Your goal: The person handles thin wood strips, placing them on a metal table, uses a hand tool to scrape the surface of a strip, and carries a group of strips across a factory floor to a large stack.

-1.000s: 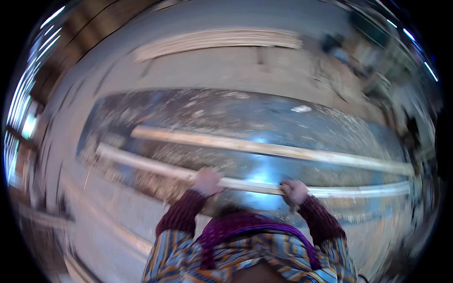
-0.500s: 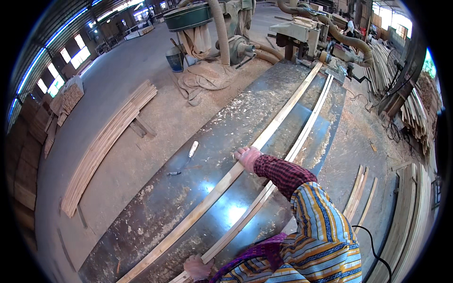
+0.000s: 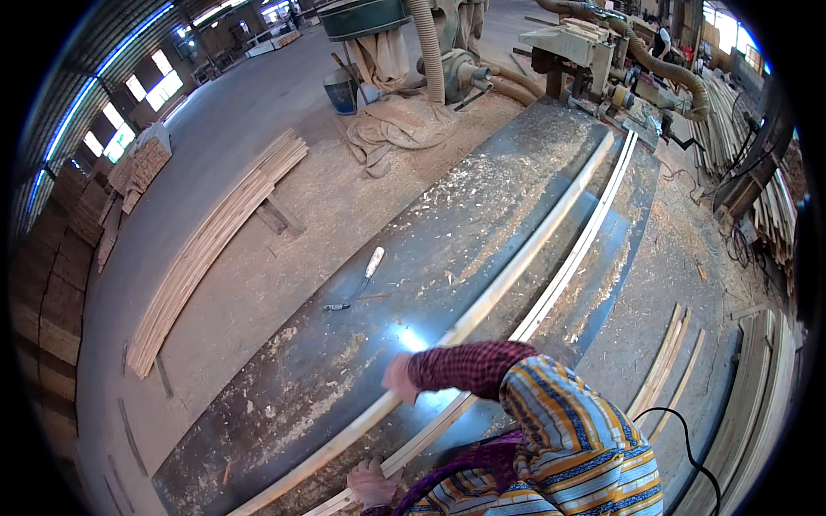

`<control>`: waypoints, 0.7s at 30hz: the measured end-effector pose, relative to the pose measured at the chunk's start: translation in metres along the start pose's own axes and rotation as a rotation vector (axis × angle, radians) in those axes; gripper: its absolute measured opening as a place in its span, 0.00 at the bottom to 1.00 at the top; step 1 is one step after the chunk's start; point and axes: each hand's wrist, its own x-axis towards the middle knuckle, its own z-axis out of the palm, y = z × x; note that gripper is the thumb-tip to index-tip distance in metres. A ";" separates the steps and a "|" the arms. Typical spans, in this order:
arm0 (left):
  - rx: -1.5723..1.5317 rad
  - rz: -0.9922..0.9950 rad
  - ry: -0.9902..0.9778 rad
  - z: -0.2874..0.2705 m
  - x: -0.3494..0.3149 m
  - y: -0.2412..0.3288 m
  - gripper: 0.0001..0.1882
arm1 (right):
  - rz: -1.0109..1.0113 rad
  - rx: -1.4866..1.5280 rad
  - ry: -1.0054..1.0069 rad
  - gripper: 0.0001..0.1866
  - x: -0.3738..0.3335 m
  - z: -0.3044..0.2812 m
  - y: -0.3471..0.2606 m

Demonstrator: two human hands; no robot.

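Presently, both hands are at a long metal-topped table [image 3: 284, 361] scattered with pale shavings. The right hand [image 3: 400, 378] lies over the far wooden strip [image 3: 508, 279], the broader of two lengths running along the tabletop. Motion blur covers that hand; its fingers look held together, but I cannot tell whether they pinch the wood. The left hand [image 3: 372, 483] is on the near wooden strip [image 3: 578, 249] (seemingly two narrow lengths side by side), close to the table's edge on the wearer's side. Its fingers bend across the wood; how firmly they close cannot be told.

Beyond the far strip lie a white-handled tool [image 3: 374, 261] and, just beside it, a small dark tool [image 3: 336, 307].

Containers noted: a blue bucket [image 3: 341, 93] stands on the floor beyond the table, a stick-like handle rising at its mouth; the interior is not visible. Near it, a pale cloth bag [image 3: 381, 64] hangs beneath a green drum [image 3: 366, 19]; the contents of both are hidden. A ribbed hose [image 3: 428, 52] runs down beside the bag. More cloth [image 3: 400, 125] lies crumpled on the floor below. Left of the table, a stack of boards [image 3: 219, 245] rests across short supports.
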 end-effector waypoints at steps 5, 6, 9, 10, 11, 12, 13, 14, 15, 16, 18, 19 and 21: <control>-0.065 0.052 0.129 0.005 -0.003 0.003 0.31 | -0.072 -0.020 -0.114 0.19 -0.011 0.025 -0.066; -0.066 0.040 0.151 0.007 -0.008 0.003 0.31 | -0.053 -0.024 -0.095 0.20 -0.021 0.030 -0.061; -0.085 0.006 0.165 0.010 -0.013 0.005 0.31 | 0.030 -0.042 -0.024 0.24 -0.066 0.033 -0.021; -0.089 -0.019 0.133 0.008 -0.014 0.005 0.31 | 0.058 -0.052 0.014 0.26 -0.083 0.034 0.001; -0.096 -0.027 0.100 0.005 -0.011 0.006 0.31 | 0.083 -0.063 -0.001 0.27 -0.106 0.034 0.028; -0.074 -0.006 0.179 0.004 -0.012 0.009 0.32 | 0.096 -0.076 -0.017 0.29 -0.123 0.032 0.048; -0.050 0.019 0.254 0.001 -0.014 0.015 0.34 | 0.137 -0.043 -0.023 0.30 -0.135 0.030 0.055; -0.028 0.043 0.330 -0.002 -0.015 0.019 0.35 | 0.177 -0.011 -0.030 0.31 -0.146 0.029 0.059; 0.017 0.077 0.414 -0.008 -0.009 0.025 0.37 | 0.218 0.029 -0.043 0.32 -0.159 0.029 0.059; 0.060 0.110 0.499 -0.015 0.001 0.035 0.39 | 0.253 0.043 -0.002 0.34 -0.172 0.031 0.056; 0.088 0.074 0.414 -0.019 0.000 0.036 0.43 | 0.292 0.064 0.077 0.38 -0.191 0.032 0.041; 0.063 0.016 0.244 -0.016 0.000 0.030 0.44 | 0.271 -0.064 0.158 0.43 -0.204 0.045 0.035; 0.137 -0.006 0.065 -0.012 0.004 0.027 0.45 | 0.299 -0.134 0.109 0.46 -0.217 0.046 0.025</control>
